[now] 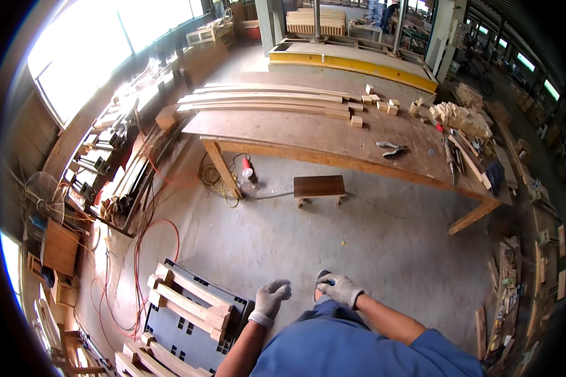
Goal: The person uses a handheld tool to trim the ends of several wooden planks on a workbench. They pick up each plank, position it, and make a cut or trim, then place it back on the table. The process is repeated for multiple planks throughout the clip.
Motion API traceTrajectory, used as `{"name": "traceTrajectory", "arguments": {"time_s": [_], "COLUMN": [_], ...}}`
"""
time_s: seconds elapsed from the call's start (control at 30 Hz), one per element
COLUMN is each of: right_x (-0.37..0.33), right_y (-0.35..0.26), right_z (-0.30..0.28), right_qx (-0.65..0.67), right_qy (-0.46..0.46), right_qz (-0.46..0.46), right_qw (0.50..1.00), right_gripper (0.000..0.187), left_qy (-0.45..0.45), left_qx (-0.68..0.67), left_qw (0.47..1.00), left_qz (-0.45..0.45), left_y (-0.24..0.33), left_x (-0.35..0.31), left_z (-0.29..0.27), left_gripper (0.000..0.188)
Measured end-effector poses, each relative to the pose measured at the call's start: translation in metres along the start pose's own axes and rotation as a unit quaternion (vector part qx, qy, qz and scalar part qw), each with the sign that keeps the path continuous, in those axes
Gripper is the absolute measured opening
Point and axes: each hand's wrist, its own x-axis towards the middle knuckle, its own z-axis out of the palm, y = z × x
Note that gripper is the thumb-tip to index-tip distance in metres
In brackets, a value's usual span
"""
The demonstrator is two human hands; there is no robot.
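Note:
My left hand (271, 300), in a pale work glove, hangs beside a dark grey plastic pallet (170, 322). Its fingers are curled in, and no object shows in them. My right hand (341, 289), gloved the same way, hovers in front of my body over my foot (321, 284). Its fingers are loosely bent and somewhat apart, holding nothing visible. On the pallet lies a wooden frame (192, 305) of pale bars with thicker end blocks. A second set of pale wooden pieces (160, 361) rests nearer, cut off by the lower edge.
Ahead stands a wooden workbench (283, 135) bearing long strips (264, 97), small blocks (356, 121), pliers (393, 151) and a pile of blocks (462, 119). Before it are a low brown stool (319, 186) and a red-handled power tool (247, 164). Hoses (177, 232) trail across the floor.

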Motion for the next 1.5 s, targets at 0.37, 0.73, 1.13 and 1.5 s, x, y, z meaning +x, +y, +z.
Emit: {"name": "traceTrajectory", "arguments": {"time_s": [0.37,0.73,1.13,1.5], "right_x": [0.101,0.178,0.292,0.341], "right_y": [-0.13,-0.243,-0.343,-0.368], "right_z": [-0.094,-0.129,-0.124,-0.158], "right_qx": [0.022,0.014,0.076,-0.038], "right_qy": [-0.011,0.125,0.106,0.194], "right_qz": [-0.169,-0.303,-0.19,-0.236], "right_qw": [0.985,0.945,0.973,0.952], "right_gripper": [0.043,0.032,0.027,0.027], "left_qy": [-0.002,-0.258,-0.396,-0.452], "left_qx": [-0.025,-0.428,-0.391,-0.39], "left_qw": [0.998,0.865,0.802,0.79], "left_qz": [0.064,-0.04,-0.217,-0.142], "left_y": [0.126,0.2,0.305,0.309], "left_x": [0.11,0.239,0.34,0.396], "left_z": [0.066,0.053,0.002,0.013], "left_gripper": [0.023,0.06,0.092,0.068]}}
